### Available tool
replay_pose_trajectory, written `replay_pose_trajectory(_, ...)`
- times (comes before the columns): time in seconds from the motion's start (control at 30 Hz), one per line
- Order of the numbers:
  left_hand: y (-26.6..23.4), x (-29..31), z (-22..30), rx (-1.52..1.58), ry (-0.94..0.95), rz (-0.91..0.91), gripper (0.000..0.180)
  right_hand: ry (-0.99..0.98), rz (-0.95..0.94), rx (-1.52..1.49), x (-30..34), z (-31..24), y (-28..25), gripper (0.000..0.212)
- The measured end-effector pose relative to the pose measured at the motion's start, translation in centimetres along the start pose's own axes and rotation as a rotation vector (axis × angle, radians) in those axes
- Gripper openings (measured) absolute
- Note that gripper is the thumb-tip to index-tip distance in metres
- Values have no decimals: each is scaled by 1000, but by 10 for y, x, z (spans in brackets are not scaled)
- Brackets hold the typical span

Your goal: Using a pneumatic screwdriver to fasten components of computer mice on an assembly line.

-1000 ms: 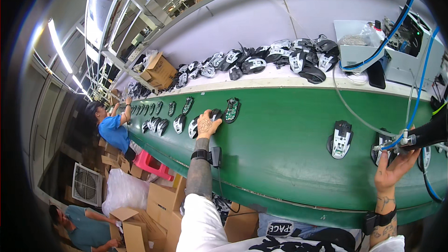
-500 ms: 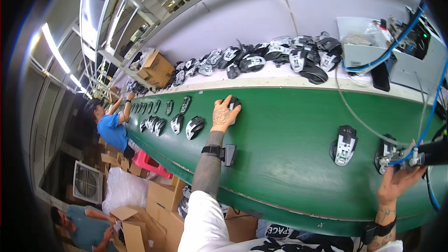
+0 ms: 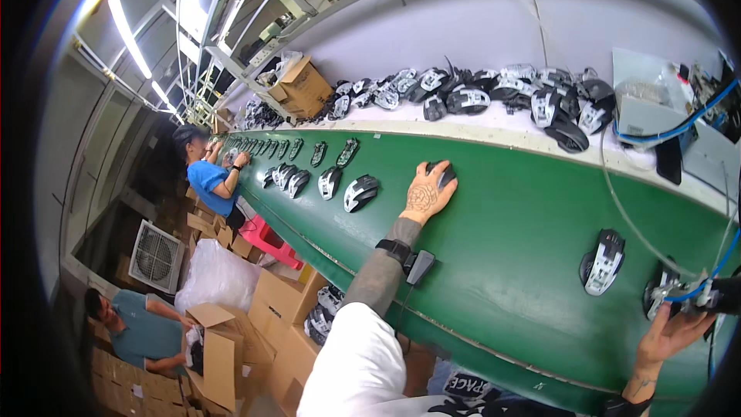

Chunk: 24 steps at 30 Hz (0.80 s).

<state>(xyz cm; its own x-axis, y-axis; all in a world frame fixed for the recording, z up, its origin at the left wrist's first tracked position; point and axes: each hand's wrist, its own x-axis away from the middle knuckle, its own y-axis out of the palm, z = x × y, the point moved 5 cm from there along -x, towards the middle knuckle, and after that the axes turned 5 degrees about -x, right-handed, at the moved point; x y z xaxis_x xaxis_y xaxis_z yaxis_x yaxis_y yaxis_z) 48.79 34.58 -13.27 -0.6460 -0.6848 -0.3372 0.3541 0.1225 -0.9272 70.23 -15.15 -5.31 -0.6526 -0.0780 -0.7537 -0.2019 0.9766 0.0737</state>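
My left hand [image 3: 427, 194] is closed over a dark computer mouse [image 3: 445, 175] on the green belt. Its fingers cover part of the mouse. At the right, my right hand [image 3: 670, 337] is at a black tool [image 3: 724, 295] with a blue hose and metal fittings, its fingers partly hidden behind it. Under the tool's tip stands a mouse body [image 3: 656, 282], mostly covered. Between my hands lies an open mouse body [image 3: 603, 262] with white inner parts. Left of my left hand a black-and-white mouse shell [image 3: 361, 193] rests at the end of a row.
Many mouse parts [image 3: 468, 100] are heaped on the ledge behind the belt [image 3: 494, 262]. A white box [image 3: 644, 112] and hoses stand at the right. Further left, a person in blue [image 3: 212, 184] works at the belt. Cartons [image 3: 282, 297] and a pink stool [image 3: 270, 241] stand below.
The view has swung, so most things sit further right in it. My left hand has slid a little right along the belt with the mouse. My right hand stays at the tool.
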Motion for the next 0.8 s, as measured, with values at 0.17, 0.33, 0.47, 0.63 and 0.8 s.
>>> replay_pose_trajectory(0.17, -3, -17, 16, 106, -67, -115, 59, -69, 44, 30, 0, 7, -8, 77)
replay_pose_trajectory(0.33, -23, -21, -4, 414, 38, -171, 78, -93, -96, 79, -11, -13, 19, 84)
replay_pose_trajectory(0.47, -73, 8, -107, -134, -86, 124, 82, -87, -54, 84, -1, -9, 14, 84)
replay_pose_trajectory(0.63, -69, 31, -175, 53, -208, -107, 77, -50, -55, 119, -3, -6, 11, 82)
replay_pose_trajectory(0.8, -72, -16, -183, -108, -169, 144, 68, -147, -86, 197, -9, -13, 10, 71)
